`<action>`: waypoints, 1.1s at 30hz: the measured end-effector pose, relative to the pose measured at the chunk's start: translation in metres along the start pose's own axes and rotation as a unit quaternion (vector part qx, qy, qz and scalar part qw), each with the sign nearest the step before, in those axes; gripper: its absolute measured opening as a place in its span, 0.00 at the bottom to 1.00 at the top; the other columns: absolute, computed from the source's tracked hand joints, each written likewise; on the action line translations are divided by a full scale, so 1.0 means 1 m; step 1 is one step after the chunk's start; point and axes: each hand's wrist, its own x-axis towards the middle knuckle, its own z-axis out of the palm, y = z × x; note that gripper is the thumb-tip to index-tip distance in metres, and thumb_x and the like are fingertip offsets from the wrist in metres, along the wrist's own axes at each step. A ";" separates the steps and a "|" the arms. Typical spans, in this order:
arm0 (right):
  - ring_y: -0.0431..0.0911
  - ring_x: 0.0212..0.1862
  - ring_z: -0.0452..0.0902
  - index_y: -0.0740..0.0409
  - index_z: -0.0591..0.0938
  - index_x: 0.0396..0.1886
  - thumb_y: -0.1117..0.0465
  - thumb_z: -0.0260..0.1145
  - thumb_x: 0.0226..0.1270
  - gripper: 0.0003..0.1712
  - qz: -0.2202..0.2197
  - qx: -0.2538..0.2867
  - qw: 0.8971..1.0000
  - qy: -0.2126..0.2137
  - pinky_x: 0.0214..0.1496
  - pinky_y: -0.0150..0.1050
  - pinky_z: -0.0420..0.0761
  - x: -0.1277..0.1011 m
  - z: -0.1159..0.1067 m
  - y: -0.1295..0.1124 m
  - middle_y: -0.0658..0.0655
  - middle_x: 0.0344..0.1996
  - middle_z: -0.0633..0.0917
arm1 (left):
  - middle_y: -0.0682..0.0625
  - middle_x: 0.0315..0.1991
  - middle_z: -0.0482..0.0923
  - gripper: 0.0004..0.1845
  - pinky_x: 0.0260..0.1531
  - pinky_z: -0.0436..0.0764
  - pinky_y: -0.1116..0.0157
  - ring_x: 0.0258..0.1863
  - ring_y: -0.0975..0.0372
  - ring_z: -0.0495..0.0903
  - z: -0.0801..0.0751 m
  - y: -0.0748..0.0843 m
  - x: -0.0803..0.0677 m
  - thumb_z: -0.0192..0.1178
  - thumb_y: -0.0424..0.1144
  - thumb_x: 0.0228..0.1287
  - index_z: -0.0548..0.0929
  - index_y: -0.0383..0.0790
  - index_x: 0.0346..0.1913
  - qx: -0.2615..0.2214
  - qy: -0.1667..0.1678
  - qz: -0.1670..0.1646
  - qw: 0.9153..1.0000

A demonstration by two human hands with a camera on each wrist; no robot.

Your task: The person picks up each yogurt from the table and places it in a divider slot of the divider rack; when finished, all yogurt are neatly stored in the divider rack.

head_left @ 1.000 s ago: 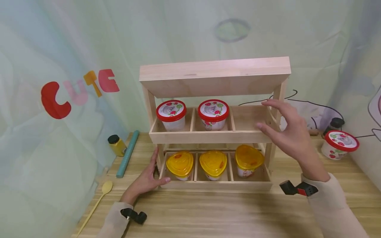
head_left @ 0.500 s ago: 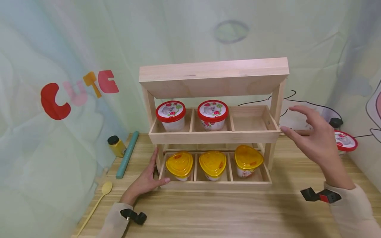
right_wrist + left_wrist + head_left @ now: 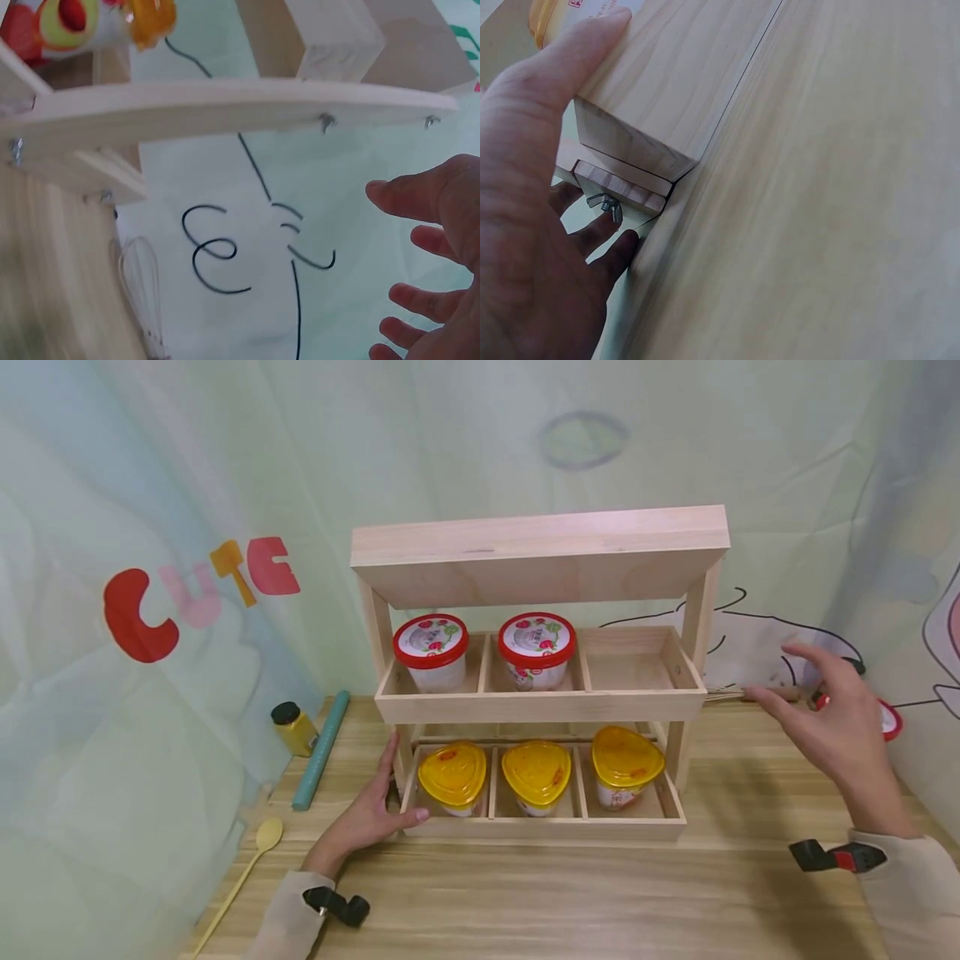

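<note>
A two-tier wooden rack (image 3: pixel 540 703) stands on the table. Two red-lidded cups (image 3: pixel 431 650) (image 3: pixel 537 647) sit in its upper tray; the upper right compartment (image 3: pixel 628 667) is empty. Three yellow-lidded cups (image 3: pixel 452 775) fill the lower tray. My left hand (image 3: pixel 365 817) rests against the rack's lower left corner (image 3: pixel 641 112), thumb on the front edge. My right hand (image 3: pixel 832 727) hovers open to the right of the rack, fingers spread, holding nothing. It partly hides another red-lidded cup (image 3: pixel 891 720) on the table.
A yellow jar with a black cap (image 3: pixel 293 727), a teal rod (image 3: pixel 322 748) and a yellow spoon (image 3: pixel 255 852) lie left of the rack. A whisk (image 3: pixel 738 694) (image 3: pixel 142 292) lies behind the rack's right side. A fabric backdrop encloses the table.
My right hand has drawn away from the upper tray's right end and moved right and down toward the red-lidded cup. The left hand has stayed put.
</note>
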 end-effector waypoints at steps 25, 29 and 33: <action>0.77 0.76 0.58 0.67 0.62 0.82 0.54 0.65 0.78 0.41 0.140 -0.079 0.987 -0.003 0.79 0.75 0.56 0.002 0.010 0.113 0.81 0.76 0.66 | 0.31 0.89 0.34 0.73 0.78 0.59 0.28 0.84 0.29 0.54 -0.002 0.000 -0.001 0.79 0.54 0.62 0.24 0.70 0.86 -0.001 -0.005 0.005 1.000; 0.78 0.76 0.55 0.65 0.60 0.83 0.53 0.65 0.79 0.42 0.158 -0.087 0.984 -0.010 0.75 0.76 0.55 0.001 0.010 0.122 0.81 0.77 0.64 | 0.32 0.89 0.34 0.72 0.78 0.59 0.28 0.84 0.30 0.54 -0.002 0.000 0.000 0.78 0.54 0.62 0.25 0.71 0.86 -0.003 -0.003 0.001 1.000; 0.77 0.78 0.52 0.65 0.58 0.84 0.51 0.63 0.80 0.43 0.174 -0.094 0.980 -0.016 0.77 0.77 0.53 0.000 0.010 0.134 0.80 0.79 0.61 | 0.32 0.89 0.35 0.73 0.78 0.59 0.29 0.84 0.29 0.54 -0.001 0.001 0.000 0.79 0.53 0.62 0.25 0.70 0.86 -0.003 -0.003 0.003 1.000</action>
